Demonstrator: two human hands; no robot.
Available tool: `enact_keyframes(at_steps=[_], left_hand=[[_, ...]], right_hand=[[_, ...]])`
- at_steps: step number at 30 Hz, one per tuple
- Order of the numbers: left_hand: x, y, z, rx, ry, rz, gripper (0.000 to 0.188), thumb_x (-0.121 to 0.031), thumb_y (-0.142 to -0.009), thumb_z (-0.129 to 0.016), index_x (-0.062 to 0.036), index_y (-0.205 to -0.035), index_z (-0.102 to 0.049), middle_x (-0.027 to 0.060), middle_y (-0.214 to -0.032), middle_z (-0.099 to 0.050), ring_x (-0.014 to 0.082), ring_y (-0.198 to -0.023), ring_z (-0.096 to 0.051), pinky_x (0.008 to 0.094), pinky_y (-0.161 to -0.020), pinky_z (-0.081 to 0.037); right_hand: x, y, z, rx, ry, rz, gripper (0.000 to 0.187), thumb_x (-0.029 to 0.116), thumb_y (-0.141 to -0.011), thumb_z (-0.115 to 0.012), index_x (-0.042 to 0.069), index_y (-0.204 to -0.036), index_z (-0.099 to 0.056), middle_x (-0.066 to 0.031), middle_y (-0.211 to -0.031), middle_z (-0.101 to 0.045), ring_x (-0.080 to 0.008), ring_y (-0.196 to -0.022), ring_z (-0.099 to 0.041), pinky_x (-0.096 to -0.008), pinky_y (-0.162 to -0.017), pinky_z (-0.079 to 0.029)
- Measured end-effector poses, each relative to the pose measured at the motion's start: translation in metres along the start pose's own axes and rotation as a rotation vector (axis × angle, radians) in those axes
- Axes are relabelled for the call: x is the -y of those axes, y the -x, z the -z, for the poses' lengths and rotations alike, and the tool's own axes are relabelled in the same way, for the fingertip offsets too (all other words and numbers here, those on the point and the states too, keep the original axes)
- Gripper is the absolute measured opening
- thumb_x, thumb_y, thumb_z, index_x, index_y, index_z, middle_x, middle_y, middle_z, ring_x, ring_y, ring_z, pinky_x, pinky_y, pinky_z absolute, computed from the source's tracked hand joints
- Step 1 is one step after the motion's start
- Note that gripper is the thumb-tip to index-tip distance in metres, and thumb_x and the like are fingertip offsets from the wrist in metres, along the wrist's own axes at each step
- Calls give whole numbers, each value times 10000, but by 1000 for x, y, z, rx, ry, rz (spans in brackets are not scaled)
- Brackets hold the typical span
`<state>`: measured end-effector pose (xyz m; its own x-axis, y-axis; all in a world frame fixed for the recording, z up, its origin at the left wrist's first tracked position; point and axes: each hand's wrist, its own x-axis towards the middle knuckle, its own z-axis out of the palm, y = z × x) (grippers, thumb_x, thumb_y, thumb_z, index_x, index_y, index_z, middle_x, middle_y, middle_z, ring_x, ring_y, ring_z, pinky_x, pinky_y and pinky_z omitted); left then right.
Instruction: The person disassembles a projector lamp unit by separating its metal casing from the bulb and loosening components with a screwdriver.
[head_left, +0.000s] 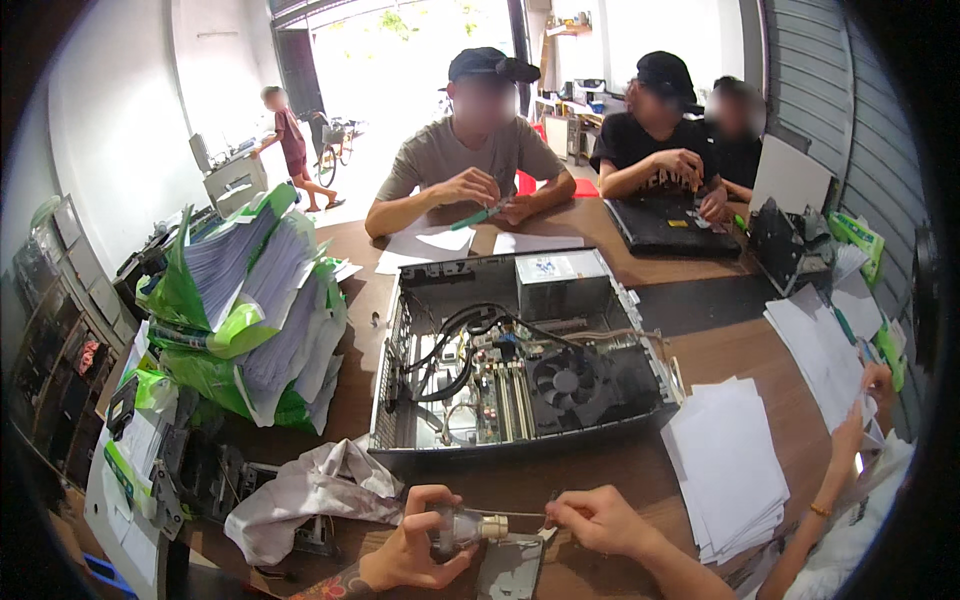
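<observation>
My left hand is wrapped round a small clear bottle with a cream-coloured neck, tipped so that the neck points right. Just right of that neck, my right hand is closed in a pinch on a small thin tool with a pale tip; its exact kind is too small to tell. Below both hands lies a flat grey metal piece. Beyond them stands an open desktop computer case, its fan, cables and memory slots showing. A crumpled whitish cloth rests left of my left hand.
A tall pile of paper in green wrappers stands at the left. Right of the case lies a stack of white sheets. Across the table, one person holds a green tool and another touches a black laptop. A co-worker's hands handle paper at the right.
</observation>
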<state>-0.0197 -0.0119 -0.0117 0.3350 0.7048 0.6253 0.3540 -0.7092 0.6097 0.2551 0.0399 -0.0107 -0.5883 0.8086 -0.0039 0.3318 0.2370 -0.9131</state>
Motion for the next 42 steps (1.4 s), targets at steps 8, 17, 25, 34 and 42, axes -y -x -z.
enact_keyframes(at_steps=[8, 17, 25, 34, 42], left_hand=[[7, -5, 10, 33, 8, 76, 688, -5, -706, -784, -116, -1154, -274, 225, -1123, -418, 293, -999, -484, 418, -850, -445], [0, -2, 3, 63, 7, 75, 690, -54, -719, -812, -120, -1122, -256, 238, -1127, -417, 285, -1003, -476, 428, -892, -413], [0, 1, 5, 39, 47, 73, 678, -10, -716, -790, -122, -1186, -314, 213, -1165, -405, 289, -992, -485, 454, -838, -438], [5, -2, 7, 56, 36, 24, 722, 11, -692, -791, -124, -1192, -289, 218, -1145, -420, 308, -1008, -501, 421, -836, -472], [3, 4, 14, 32, 32, 37, 696, 5, -702, -791, -118, -1192, -312, 217, -1168, -425, 323, -1041, -504, 427, -869, -454]], right_hand=[[24, 1, -2, -205, 464, 408, 235, 133, -818, -765, 59, -999, -635, -91, -788, -638, -239, -662, -633, -327, -569, -518], [15, -2, 0, -235, 196, 345, 162, 123, -846, -738, 40, -974, -683, -81, -742, -649, -201, -641, -622, -302, -576, -506], [33, 3, -3, -164, 43, 126, 160, 144, -873, -729, 29, -946, -645, -93, -844, -693, -185, -797, -693, -287, -711, -553], [15, -2, 1, -239, 223, 223, 152, 107, -855, -741, 10, -918, -641, -107, -817, -646, -202, -700, -662, -305, -631, -541], [30, -2, -2, -246, 148, 261, 176, 113, -829, -744, -3, -894, -629, -135, -838, -602, -260, -707, -635, -330, -621, -514]])
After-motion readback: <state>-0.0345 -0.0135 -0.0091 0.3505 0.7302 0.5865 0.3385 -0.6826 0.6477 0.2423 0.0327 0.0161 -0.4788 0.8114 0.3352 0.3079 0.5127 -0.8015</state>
